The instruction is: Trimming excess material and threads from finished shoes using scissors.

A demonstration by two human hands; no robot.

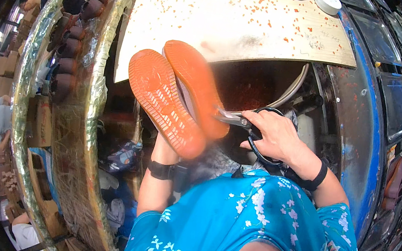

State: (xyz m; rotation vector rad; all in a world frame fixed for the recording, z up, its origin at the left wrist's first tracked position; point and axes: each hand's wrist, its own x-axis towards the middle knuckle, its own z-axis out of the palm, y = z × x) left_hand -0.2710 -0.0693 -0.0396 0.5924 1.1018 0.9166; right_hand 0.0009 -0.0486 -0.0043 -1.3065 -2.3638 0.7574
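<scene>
Two orange rubber shoe soles point(166, 98) are held up side by side, tilted, with the tread of the left one facing me. My left hand point(164, 150) grips them from beneath and behind; its fingers are hidden by the soles. Between the soles a strip of greyish material shows. My right hand point(277, 137) is closed round the black handles of a pair of scissors point(241, 121). Their metal blades reach left to the edge of the right-hand sole point(198, 87), near its lower end. Whether the blades touch it is hard to tell.
A pale wooden tabletop point(199, 20) strewn with orange scraps lies ahead, with a white round container point(328, 1) at its far right. On the left stands a film-wrapped rack point(97, 88) with brown shoes point(66, 66). A blue-edged metal frame point(356, 124) runs along the right.
</scene>
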